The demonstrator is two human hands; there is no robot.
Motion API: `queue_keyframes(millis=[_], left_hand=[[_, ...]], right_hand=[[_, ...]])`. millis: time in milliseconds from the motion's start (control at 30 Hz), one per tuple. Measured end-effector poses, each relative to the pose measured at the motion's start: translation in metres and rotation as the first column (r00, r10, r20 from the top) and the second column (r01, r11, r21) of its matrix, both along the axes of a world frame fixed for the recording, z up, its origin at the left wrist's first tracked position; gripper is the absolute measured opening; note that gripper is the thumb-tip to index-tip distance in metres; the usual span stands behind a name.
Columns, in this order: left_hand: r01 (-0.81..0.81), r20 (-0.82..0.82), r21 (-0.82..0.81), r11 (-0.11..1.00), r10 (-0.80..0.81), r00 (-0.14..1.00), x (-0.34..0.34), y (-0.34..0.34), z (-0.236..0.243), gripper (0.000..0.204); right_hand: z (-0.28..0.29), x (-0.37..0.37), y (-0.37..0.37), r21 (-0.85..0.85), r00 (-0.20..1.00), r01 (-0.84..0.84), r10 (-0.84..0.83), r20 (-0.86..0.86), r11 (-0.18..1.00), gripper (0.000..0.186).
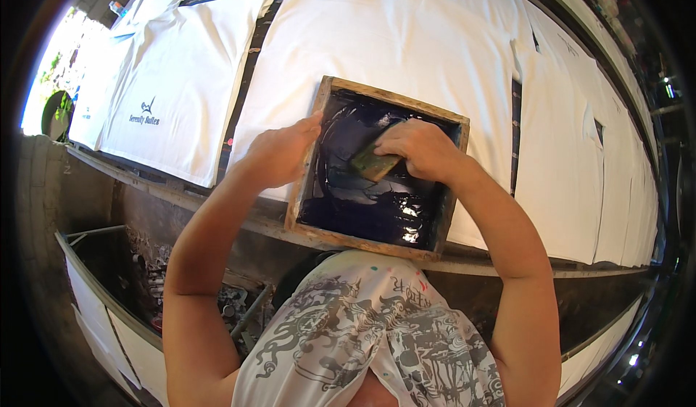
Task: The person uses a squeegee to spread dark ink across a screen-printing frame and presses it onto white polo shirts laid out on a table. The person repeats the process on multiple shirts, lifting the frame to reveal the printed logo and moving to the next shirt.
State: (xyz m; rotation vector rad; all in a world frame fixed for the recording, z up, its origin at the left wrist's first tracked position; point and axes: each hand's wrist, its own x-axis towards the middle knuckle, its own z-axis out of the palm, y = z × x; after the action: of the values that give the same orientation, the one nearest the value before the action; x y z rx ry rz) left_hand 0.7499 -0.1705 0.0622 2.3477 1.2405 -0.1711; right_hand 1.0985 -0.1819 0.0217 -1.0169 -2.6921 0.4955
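Observation:
A wooden-framed printing screen (pixel 362 242) lies tilted over a white T-shirt (pixel 406 30) at the table's front edge. Dark blue, glossy ink (pixel 355 208) coats the inside of the screen. My left hand (pixel 285 150) grips the frame's left side, its fingertips curled on the rim. Inside the frame, my right hand (pixel 417 150) is closed round a squeegee (pixel 375 164), a flat greenish, ink-stained piece slanting across the ink. The squeegee's far end is hidden under my right fingers.
More white T-shirts lie along the table, one at left with a dark print (pixel 147 106), others at right (pixel 558 153). A table edge (pixel 174 195) runs in front of me. Behind at lower left, more white cloth (pixel 94 327) hangs over another table.

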Motion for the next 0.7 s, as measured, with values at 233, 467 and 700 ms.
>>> queue_keyframes(millis=[233, 467, 700], left_hand=[[-0.019, 0.039, -0.023, 1.0, 0.019, 0.999, -0.003, -0.001, -0.002, 0.085], [-0.008, 0.011, 0.022, 1.0, 0.008, 1.0, -0.001, -0.002, -0.003, 0.085], [0.019, 0.023, 0.038, 0.999, -0.02, 1.0, -0.007, 0.001, -0.008, 0.085]], right_hand=[[-0.006, 0.047, -0.064, -0.006, 0.985, 0.169, -0.169, -0.027, 0.986, 0.049], [-0.005, 0.002, -0.148, 0.19, 0.935, 0.346, -0.354, 0.007, 0.919, 0.045], [0.017, -0.004, -0.14, -0.019, 0.931, 0.363, -0.364, -0.038, 0.932, 0.045]])
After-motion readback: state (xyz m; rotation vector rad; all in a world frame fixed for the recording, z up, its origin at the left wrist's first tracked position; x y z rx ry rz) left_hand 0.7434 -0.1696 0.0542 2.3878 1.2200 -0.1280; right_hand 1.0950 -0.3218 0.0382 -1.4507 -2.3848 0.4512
